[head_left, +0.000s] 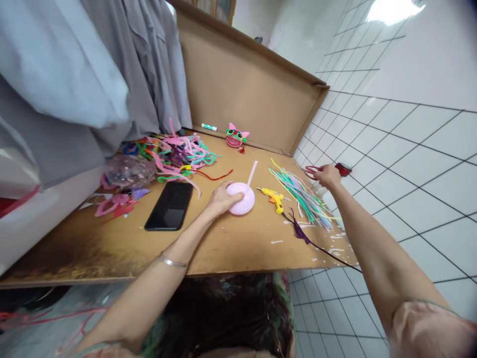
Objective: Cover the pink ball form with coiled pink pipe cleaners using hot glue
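Nearby: glue gun (275, 198) btwn pink coil (242, 198) & pipe-cleaner bundle (300, 194).

Left hand (222, 199) rests on pink disc (243, 198); right hand (327, 175) grips red scissors (312, 171).

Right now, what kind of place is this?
Probably a home craft bench: a wooden tabletop strewn with colourful fuzzy pipe cleaners, a yellow glue gun, and a pink pipe-cleaner disc under the left hand.
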Tool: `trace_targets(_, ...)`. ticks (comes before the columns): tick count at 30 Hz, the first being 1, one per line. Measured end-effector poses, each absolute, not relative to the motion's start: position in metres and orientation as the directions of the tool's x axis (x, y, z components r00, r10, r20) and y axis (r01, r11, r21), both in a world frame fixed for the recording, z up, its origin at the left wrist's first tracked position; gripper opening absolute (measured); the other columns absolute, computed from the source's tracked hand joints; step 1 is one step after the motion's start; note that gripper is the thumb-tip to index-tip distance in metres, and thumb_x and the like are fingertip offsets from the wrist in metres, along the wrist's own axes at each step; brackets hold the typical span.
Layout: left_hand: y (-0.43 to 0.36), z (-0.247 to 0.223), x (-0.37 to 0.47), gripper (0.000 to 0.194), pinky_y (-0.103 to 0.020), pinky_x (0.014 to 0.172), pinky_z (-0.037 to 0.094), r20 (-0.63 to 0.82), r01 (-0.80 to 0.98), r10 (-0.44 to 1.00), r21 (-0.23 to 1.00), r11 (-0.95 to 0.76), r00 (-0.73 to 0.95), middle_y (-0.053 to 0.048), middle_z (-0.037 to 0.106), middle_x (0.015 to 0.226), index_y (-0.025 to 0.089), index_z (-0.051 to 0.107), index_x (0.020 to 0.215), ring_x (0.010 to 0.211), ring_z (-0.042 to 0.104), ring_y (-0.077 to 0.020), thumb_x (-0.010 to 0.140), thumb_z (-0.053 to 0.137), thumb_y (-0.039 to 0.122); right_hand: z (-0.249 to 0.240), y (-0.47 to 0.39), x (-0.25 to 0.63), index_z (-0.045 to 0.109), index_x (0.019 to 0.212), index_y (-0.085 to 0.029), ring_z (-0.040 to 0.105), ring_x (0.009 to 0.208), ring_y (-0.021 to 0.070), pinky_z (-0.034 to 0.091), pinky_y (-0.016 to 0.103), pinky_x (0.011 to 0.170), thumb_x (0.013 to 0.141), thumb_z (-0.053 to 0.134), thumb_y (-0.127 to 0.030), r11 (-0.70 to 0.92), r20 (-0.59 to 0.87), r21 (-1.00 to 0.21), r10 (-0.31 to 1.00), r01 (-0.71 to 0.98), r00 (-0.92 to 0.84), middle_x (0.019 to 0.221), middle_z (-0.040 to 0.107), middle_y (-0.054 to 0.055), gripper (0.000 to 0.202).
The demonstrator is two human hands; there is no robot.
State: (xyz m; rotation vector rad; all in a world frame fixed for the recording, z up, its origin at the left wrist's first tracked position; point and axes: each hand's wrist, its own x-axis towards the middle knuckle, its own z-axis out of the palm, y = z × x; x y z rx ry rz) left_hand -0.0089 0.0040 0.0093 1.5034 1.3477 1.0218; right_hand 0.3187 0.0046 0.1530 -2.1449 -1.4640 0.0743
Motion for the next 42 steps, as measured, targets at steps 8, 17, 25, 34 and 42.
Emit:
trace_targets(8, 0.013, 0.009, -0.025, 0.065, -0.036, 0.090, 0.055, 0.027, 0.233, 1.000, 0.972, -0.023, -0.013, -0.013, 0.074, 0.113, 0.013, 0.064, 0.120, 0.102, 0.070, -0.0276, 0.062, 0.076, 0.038, 0.074, -0.051, 0.201, 0.068, 0.079, -0.015, 0.062, 0.057, 0.0200, 0.043, 0.027, 0.054, 0.074, 0.065, -0.030, -0.270, 0.086, -0.505, 0.929, 0.820, 0.359, 0.056, 0.061, 0.003, 0.016)
trace_targets(17, 0.022, 0.006, -0.039, 0.064, -0.036, 0.082, 0.057, -0.002, 0.162, 1.000, 0.987, 0.006, -0.027, -0.016, 0.074, 0.110, 0.010, 0.065, 0.116, 0.099, 0.071, -0.0295, 0.061, 0.073, 0.042, 0.028, -0.108, 0.175, 0.065, 0.105, -0.011, 0.064, 0.097, 0.0318, 0.046, 0.038, 0.078, 0.088, 0.058, -0.028, -0.063, 0.131, 0.213, 0.991, 0.975, 0.036, 0.107, 0.067, 0.022, 0.025)
trace_targets(25, 0.019, 0.010, -0.041, 0.057, -0.033, 0.080, 0.056, -0.013, 0.076, 1.000, 0.997, 0.013, -0.003, -0.015, 0.076, 0.105, 0.009, 0.068, 0.106, 0.093, 0.072, -0.0271, 0.061, 0.073, 0.044, 0.029, -0.088, 0.170, 0.062, 0.114, -0.016, 0.062, 0.085, 0.0215, 0.040, 0.030, 0.072, 0.098, 0.039, -0.017, 0.292, -0.075, 0.143, 0.956, 0.946, -0.284, 0.102, 0.066, 0.013, 0.028)
trace_targets(34, 0.026, 0.003, -0.040, 0.062, -0.031, 0.075, 0.057, -0.021, -0.008, 1.000, 1.000, 0.022, 0.017, -0.013, 0.077, 0.099, 0.010, 0.070, 0.104, 0.089, 0.072, -0.0259, 0.055, 0.077, 0.047, 0.023, -0.073, 0.199, 0.065, 0.102, -0.019, 0.061, 0.076, 0.0158, 0.047, 0.028, 0.068, 0.074, 0.064, -0.027, 0.189, 0.068, -0.736, 0.976, 0.650, -0.207, 0.090, 0.067, 0.005, 0.029)
trace_targets(42, 0.021, 0.011, -0.040, 0.056, -0.032, 0.080, 0.057, -0.062, 0.018, 0.998, 0.998, 0.062, 0.007, -0.013, 0.076, 0.104, 0.011, 0.069, 0.104, 0.096, 0.072, -0.0267, 0.059, 0.078, 0.044, 0.029, -0.066, 0.194, 0.063, 0.118, -0.021, 0.065, 0.078, 0.0141, 0.053, 0.028, 0.073, 0.057, 0.082, -0.032, 0.037, -0.019, -0.939, 0.987, 0.341, -0.158, 0.091, 0.068, 0.003, 0.065)
